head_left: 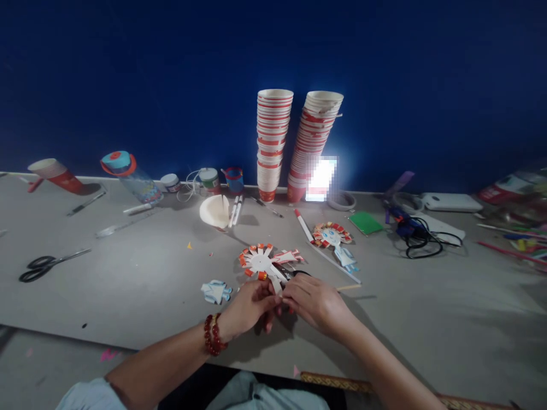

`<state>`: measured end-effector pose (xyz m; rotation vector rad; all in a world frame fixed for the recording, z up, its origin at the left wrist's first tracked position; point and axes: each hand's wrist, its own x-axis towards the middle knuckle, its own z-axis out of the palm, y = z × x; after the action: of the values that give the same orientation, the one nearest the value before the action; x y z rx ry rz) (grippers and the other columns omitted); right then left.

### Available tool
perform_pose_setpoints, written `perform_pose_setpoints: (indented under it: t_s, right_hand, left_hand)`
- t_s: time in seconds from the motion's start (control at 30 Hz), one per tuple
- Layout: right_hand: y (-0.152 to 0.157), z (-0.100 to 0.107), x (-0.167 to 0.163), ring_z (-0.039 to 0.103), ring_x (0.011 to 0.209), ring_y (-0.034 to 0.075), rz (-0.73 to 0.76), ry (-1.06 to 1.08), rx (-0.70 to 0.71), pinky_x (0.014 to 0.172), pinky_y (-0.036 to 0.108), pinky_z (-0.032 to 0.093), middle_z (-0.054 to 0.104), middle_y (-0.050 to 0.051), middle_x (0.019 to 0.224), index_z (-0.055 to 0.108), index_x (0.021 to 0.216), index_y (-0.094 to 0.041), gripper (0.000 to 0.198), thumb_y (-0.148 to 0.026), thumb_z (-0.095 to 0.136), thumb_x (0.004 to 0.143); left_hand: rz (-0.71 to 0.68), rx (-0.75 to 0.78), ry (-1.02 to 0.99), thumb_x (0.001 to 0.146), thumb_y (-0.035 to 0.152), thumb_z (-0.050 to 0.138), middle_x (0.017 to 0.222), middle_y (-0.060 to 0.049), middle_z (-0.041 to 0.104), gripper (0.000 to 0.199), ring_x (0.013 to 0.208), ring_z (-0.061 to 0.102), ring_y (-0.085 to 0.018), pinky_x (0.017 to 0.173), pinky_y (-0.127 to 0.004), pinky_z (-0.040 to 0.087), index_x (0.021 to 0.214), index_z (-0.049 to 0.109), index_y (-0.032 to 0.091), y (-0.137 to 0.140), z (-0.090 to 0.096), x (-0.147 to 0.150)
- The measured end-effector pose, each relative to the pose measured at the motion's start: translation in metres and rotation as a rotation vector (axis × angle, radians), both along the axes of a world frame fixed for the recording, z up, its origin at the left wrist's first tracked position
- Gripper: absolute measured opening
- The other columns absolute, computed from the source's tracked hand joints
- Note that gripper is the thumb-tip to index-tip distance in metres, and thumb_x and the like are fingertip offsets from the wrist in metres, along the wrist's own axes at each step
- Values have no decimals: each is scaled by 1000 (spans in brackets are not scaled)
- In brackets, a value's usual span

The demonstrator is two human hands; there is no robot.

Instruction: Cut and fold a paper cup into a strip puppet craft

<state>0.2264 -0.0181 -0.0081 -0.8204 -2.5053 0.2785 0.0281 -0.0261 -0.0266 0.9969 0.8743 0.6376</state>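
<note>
My left hand (pixel 252 310), a red bead bracelet on its wrist, is closed on the paper cup cutout (pixel 261 262). That cutout is a white disc fringed with curled orange-tipped strips. Close against it, my right hand (pixel 318 302) pinches the end of one of its pale strips, and the fingertips of both hands nearly meet. Behind my right fingers lie black-handled scissors (pixel 299 273), partly hidden. A red-and-white paper figure piece (pixel 289 257) sits beside the disc. Left of my hands lies a blue-edged paper dress piece (pixel 216 291).
Two tall paper cup stacks (pixel 269 148) stand by the blue wall near a glowing phone (pixel 321 179). A paper doll (pixel 335 242) lies to the right, a glue gun (pixel 412 225) beyond it. Other scissors (pixel 49 263) and a water bottle (pixel 130 176) are on the left.
</note>
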Motion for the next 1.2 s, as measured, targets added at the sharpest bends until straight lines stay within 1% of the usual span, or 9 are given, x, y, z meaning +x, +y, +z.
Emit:
perform_pose_setpoints:
  t_s: [0.1,0.27,0.47,0.57,0.67,0.77,0.9,1.03,1.2]
  right_hand:
    - [-1,0,2,59,78,18,-11,-10,58,73,30,46,68,6,86,62,92,-18,21,-23,43,102]
    - [0,-3,1,55,70,16,12,-23,148,67,29,41,64,4,75,61,81,-18,30,-18,40,102]
    - [1,-1,-1,54,70,16,16,-15,110,68,28,42,64,4,76,60,80,-17,31,-21,40,103]
    - [0,0,-1,55,72,17,-3,-24,134,69,29,42,65,5,78,61,84,-17,26,-21,43,102]
    - [-2,-1,-1,57,75,17,-33,-12,157,71,30,42,67,5,83,63,90,-17,20,-20,46,101]
    - [-2,-2,-2,57,76,18,-36,-3,142,72,30,42,67,5,82,63,89,-17,20,-20,46,101]
    - [-1,-3,-3,55,72,16,-23,-10,133,70,29,41,64,4,78,60,82,-17,25,-19,44,101]
    - [0,-1,-3,54,71,17,-24,-65,133,68,29,41,63,5,79,60,80,-18,29,-20,41,103]
    - [1,3,-3,56,72,17,-12,-67,132,69,29,43,64,5,79,61,81,-18,28,-20,42,102]
  left_hand:
    - [32,-16,19,78,53,67,57,5,56,39,31,46,-5,31,-18,33,73,51,18,0,2,1]
    - [53,-5,43,80,53,64,57,5,57,38,31,45,-5,31,-17,30,73,50,18,-1,3,2]
    - [60,76,39,81,52,63,64,3,61,37,35,47,-5,34,-18,32,75,54,17,-4,2,3]
    - [51,75,72,81,52,63,59,5,57,37,33,44,-5,32,-18,30,74,52,18,-4,4,3]
    - [72,75,128,82,53,61,54,6,53,38,30,37,-4,30,-18,26,70,51,19,-4,8,3]
    - [89,63,155,82,57,58,53,6,51,41,29,34,-4,29,-18,24,69,51,19,-3,9,3]
    - [95,75,172,83,58,57,52,5,52,43,30,36,-5,31,-19,24,67,51,19,-2,5,4]
    - [76,119,165,86,58,53,45,6,47,45,30,38,-6,33,-20,23,65,53,18,-4,1,3]
    - [43,125,128,85,57,56,51,5,53,42,31,42,-6,33,-19,25,69,53,19,-6,1,2]
